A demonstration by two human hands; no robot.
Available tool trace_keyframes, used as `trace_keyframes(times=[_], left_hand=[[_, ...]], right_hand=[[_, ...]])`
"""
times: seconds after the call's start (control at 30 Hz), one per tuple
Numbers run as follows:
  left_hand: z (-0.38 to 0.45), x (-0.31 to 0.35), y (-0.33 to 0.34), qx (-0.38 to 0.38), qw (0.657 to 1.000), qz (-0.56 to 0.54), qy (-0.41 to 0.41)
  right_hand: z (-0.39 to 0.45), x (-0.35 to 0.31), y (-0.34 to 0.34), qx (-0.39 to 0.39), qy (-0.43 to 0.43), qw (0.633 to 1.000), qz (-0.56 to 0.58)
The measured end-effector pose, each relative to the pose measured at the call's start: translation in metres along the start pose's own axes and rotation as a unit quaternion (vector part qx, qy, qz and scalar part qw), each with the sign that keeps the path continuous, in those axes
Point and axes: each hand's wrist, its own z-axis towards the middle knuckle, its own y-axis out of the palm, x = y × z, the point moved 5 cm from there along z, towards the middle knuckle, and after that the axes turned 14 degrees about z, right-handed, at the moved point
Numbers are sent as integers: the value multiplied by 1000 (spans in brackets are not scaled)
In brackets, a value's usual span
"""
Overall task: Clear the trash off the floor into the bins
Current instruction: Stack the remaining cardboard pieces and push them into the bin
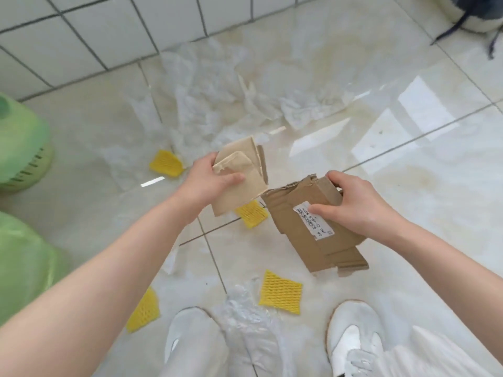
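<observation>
Two shoes (351,341) stand at the bottom of the view with crinkled clear film (245,314) lying between them, and yellow foam nets (281,291) are scattered just ahead, so most of the litter is still on the floor (408,268). Above it both hands are closed on cardboard: the right hand (356,205) pinches a flattened brown carton (310,229) near its torn top edge, thumb across the white barcode label (313,217), letting the creased length hang down; the left hand (209,178) clamps a paler folded piece (242,172) between thumb and fingers. Holding one piece in each hand probably lets both go to the bins in one trip. Those bins (21,148), lined with green bags, sit at the left edge, well apart from the hands. Farther off, crumpled white paper and film (217,99) lie along the tiled wall (81,36)
</observation>
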Motion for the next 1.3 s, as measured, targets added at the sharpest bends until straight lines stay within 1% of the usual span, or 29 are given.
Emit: trace_keyframes(times=[0.13, 0.23, 0.4, 0.5, 0.63, 0.73, 0.9, 1.07, 1.2, 1.3], left_hand=[[-34, -44, -38, 52, 996, -59, -33], [-59, -69, -67, 95, 993, -62, -45], [-102, -97, -110, 210, 974, 59, -65], [-126, -106, -127, 257, 961, 60, -81], [-152, -104, -142, 290, 951, 77, -74], [-170, -99, -156, 320, 942, 80, -58], [-203, -83, -189, 399, 914, 68, -26], [-226, -62, -227, 427, 898, 101, 14], [-245, -58, -268, 479, 873, 93, 17], [-264, -62, -295, 540, 837, 93, 24]], right_hand=[[11, -29, 35, -41, -23, 999, -11], [16, -49, 59, -64, -35, 997, -21], [18, -86, 97, -90, -56, 994, -7], [16, -109, 113, -86, -73, 993, 16], [4, -135, 126, -65, -107, 991, 47], [-6, -149, 134, -66, -120, 988, 68], [-2, -187, 151, -68, -122, 979, 147], [8, -229, 169, -80, -159, 969, 172], [7, -269, 189, -117, -173, 951, 226], [0, -307, 205, -137, -204, 936, 251]])
